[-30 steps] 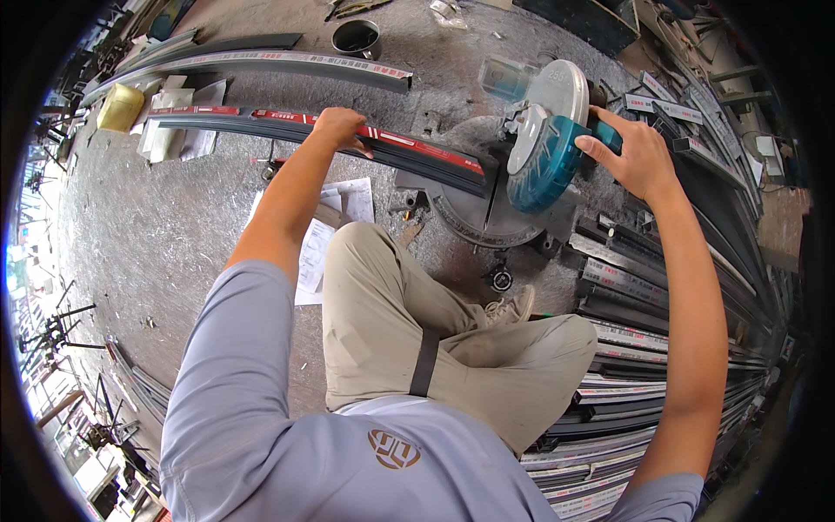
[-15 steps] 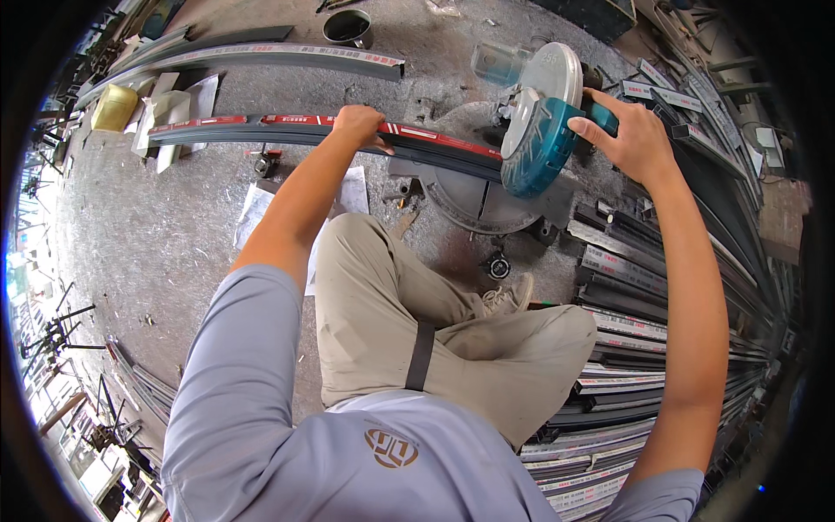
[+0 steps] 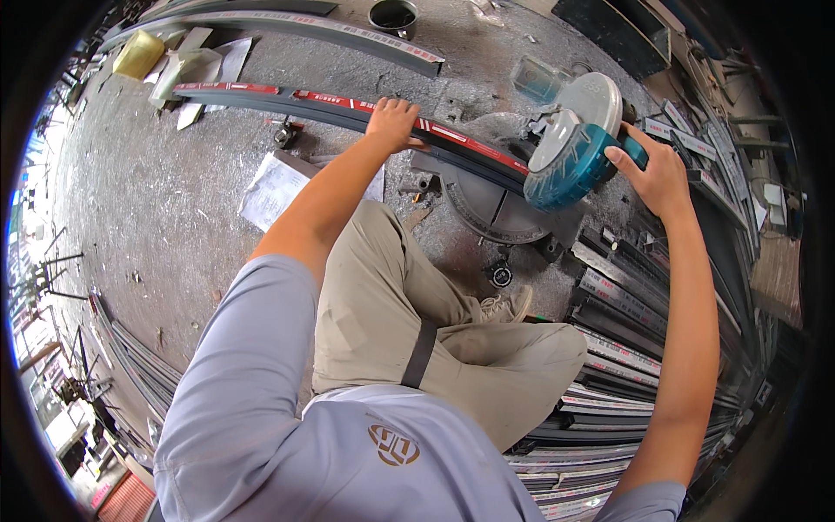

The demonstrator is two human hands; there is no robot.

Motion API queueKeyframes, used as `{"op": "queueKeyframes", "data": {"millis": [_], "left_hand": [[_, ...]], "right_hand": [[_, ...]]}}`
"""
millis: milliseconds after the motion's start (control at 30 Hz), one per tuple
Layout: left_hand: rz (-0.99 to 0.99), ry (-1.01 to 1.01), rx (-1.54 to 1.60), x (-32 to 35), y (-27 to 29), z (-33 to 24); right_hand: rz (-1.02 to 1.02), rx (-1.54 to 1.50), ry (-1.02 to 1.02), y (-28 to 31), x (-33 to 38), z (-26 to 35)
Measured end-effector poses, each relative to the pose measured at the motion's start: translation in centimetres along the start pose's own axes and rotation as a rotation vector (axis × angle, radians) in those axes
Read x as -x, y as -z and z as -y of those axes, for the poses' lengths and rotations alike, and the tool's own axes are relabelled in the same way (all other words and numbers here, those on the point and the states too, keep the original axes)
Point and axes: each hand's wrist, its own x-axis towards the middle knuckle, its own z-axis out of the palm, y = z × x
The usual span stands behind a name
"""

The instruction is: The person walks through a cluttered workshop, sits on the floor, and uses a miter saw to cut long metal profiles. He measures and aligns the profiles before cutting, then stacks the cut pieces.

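Since a second ago, our long, dark, red-striped bar (image 3: 335,106) has slid toward two o'clock; it now spans ten to two, its end at the teal saw (image 3: 570,170). Our left hand (image 3: 394,126) grips it at twelve; our right hand (image 3: 661,174) curls around the saw's handle (image 3: 634,154) at two.

**Tight Quarters Around the Saw**

A strip of floor (image 3: 348,71) lies open between the red-labelled bar (image 3: 348,105) in the left hand (image 3: 393,124) and the pale-labelled bar (image 3: 357,40) beyond it. At the held bar's right end, the saw (image 3: 570,170) and the right hand (image 3: 658,177) on its handle (image 3: 637,156) block the way. Stacked bars (image 3: 616,344) crowd the right side. Wide floor spreads left of the left forearm (image 3: 326,193); papers (image 3: 270,191), trousered legs (image 3: 374,296) and saw base (image 3: 474,209) hem in the room nearer the body.
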Motion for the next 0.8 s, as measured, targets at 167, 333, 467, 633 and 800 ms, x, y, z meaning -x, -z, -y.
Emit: {"op": "queueKeyframes", "data": {"millis": [167, 333, 467, 633, 800], "left_hand": [[-0.044, 0.002, 0.244, 0.1, 0.4, -3.7], [0.109, 0.145, 0.223, -1.4, 1.2, -6.2], [0.194, 0.201, 0.235, -2.1, 2.0, -6.6], [0.267, 0.211, 0.233, -3.4, 2.6, -6.2], [0.328, 0.176, 0.241, -3.6, 2.9, -5.7]], "right_hand": [[0.027, -0.032, -0.037, 0.2, 0.2, 0.4], [0.04, -0.044, -0.047, 0.2, 0.1, 0.2], [0.016, -0.037, -0.01, 0.2, 0.1, -0.1], [0.057, -0.078, -0.023, 0.2, 0.0, -0.4], [0.048, -0.055, -0.006, 0.2, -0.1, -0.4]]}}
